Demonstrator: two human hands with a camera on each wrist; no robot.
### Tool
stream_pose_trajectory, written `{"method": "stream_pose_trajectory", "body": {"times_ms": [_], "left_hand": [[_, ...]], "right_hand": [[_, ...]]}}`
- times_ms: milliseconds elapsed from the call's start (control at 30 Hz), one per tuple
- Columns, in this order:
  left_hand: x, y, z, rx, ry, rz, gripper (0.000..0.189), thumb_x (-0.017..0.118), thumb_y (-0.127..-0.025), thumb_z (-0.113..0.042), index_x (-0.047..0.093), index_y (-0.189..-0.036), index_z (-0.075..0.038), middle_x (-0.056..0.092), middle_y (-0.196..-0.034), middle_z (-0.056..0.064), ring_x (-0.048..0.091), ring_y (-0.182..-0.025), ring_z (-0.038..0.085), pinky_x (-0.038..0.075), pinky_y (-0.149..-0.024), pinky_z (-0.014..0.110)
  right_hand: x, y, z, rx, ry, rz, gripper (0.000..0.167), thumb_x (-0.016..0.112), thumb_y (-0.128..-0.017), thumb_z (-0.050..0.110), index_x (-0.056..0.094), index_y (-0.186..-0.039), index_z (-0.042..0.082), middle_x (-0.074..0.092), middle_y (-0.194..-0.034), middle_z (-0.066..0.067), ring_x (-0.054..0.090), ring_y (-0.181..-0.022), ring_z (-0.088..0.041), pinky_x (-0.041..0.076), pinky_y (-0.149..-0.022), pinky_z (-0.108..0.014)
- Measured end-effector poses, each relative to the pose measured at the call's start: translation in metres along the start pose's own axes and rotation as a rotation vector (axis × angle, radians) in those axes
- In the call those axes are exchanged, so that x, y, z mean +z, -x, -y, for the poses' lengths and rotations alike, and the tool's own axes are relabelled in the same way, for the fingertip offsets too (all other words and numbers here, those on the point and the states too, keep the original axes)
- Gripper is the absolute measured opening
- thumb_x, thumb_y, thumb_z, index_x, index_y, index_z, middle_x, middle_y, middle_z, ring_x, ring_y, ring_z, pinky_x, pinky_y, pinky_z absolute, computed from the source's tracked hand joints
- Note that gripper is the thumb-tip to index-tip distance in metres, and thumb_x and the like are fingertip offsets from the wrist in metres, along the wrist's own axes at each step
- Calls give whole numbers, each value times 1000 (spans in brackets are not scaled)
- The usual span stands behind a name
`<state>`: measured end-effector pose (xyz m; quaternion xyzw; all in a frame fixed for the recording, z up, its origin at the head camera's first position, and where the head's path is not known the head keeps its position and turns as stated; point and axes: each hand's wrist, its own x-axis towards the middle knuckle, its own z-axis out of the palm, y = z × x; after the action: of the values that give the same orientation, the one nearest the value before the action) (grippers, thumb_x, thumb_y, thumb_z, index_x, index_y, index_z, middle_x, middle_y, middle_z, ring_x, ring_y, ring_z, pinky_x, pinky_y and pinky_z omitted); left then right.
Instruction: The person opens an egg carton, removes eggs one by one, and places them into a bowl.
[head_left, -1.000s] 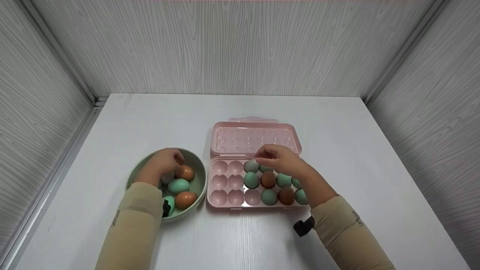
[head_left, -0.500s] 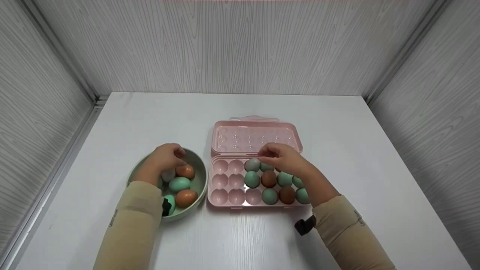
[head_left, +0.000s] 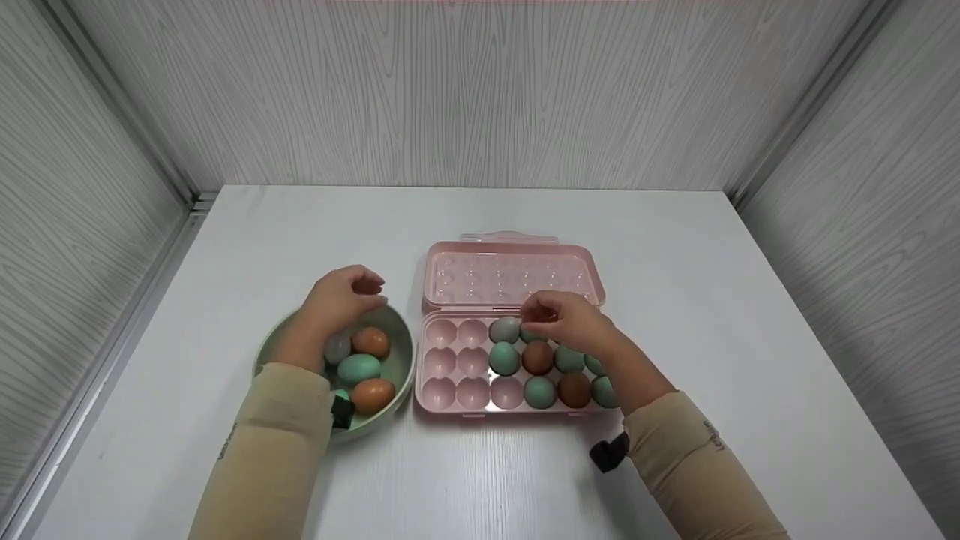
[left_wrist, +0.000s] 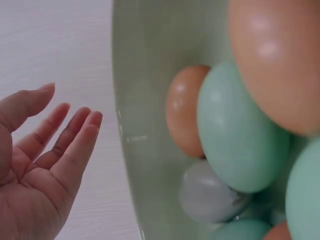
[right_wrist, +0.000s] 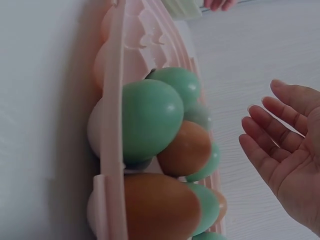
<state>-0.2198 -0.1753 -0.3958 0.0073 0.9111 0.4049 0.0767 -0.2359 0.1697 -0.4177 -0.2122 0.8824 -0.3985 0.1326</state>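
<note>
My left hand [head_left: 341, 300] hovers over the far rim of a pale green bowl [head_left: 405, 352], fingers loosely bent and nothing between them. Inside the bowl lie brown eggs [head_left: 373, 396], a turquoise egg [head_left: 359, 369] and a grey egg [head_left: 337, 349]; my forearm hides part of it. To the right is an open pink egg carton [head_left: 439, 363], its right side filled with green and brown eggs [head_left: 537, 358]. Above its back row hangs my right hand [head_left: 574, 322], which hides some eggs. In the right wrist view that hand [right_wrist: 290, 150] is relaxed, with nothing in it.
The carton's lid [head_left: 510, 274] is folded back flat on the white table [head_left: 480, 480]. Bare cups fill the carton's left side. Grey wood-grain panels [head_left: 472, 97] stand behind the table and at both sides. A small black camera [head_left: 609, 452] sits at my right wrist.
My left hand has risen out of the bowl and moved towards its far right rim, uncovering more of the grey egg. My right hand has barely moved.
</note>
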Motion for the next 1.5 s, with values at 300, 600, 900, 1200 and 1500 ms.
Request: {"method": "stream_pose_trajectory", "body": {"times_ms": [300, 600, 900, 1200, 1500], "left_hand": [[14, 5, -24, 6, 159, 29, 29, 63, -87, -20, 57, -113, -10, 58, -112, 8, 52, -107, 23, 45, -90, 36], [24, 9, -34, 60, 292, 57, 29, 66, -84, -23, 60, -109, -11, 59, -110, 5, 53, -106, 21, 44, -91, 35], [37, 11, -34, 79, 375, 94, 33, 68, -83, -23, 60, -111, -9, 59, -110, 5, 53, -105, 19, 43, -94, 34], [48, 16, -42, 142, 411, 131, 29, 64, -86, -14, 59, -113, -6, 59, -113, 9, 55, -107, 21, 42, -94, 35], [69, 7, -33, 185, 397, 179, 27, 64, -85, -10, 59, -111, -3, 60, -110, 13, 57, -103, 19, 46, -90, 31]], "right_hand": [[11, -1, -11, -25, 8, -8, 22, 68, -83, 18, 64, -102, 8, 62, -93, 2, 57, -89, -14, 48, -81, -32], [27, -4, -19, -5, 77, 18, 19, 69, -82, 21, 66, -101, 21, 63, -98, 7, 57, -93, -10, 47, -85, -33], [38, -8, -21, -64, 257, 46, 23, 71, -80, 27, 67, -102, 26, 62, -89, 12, 54, -83, -13, 45, -78, -30], [44, -10, -27, -164, 272, 86, 37, 75, -76, 27, 64, -112, 25, 60, -101, 17, 51, -92, -7, 44, -85, -27], [50, -8, -26, -168, 264, 118, 35, 72, -79, 25, 58, -111, 24, 54, -96, 15, 48, -89, -11, 44, -81, -28]]}}
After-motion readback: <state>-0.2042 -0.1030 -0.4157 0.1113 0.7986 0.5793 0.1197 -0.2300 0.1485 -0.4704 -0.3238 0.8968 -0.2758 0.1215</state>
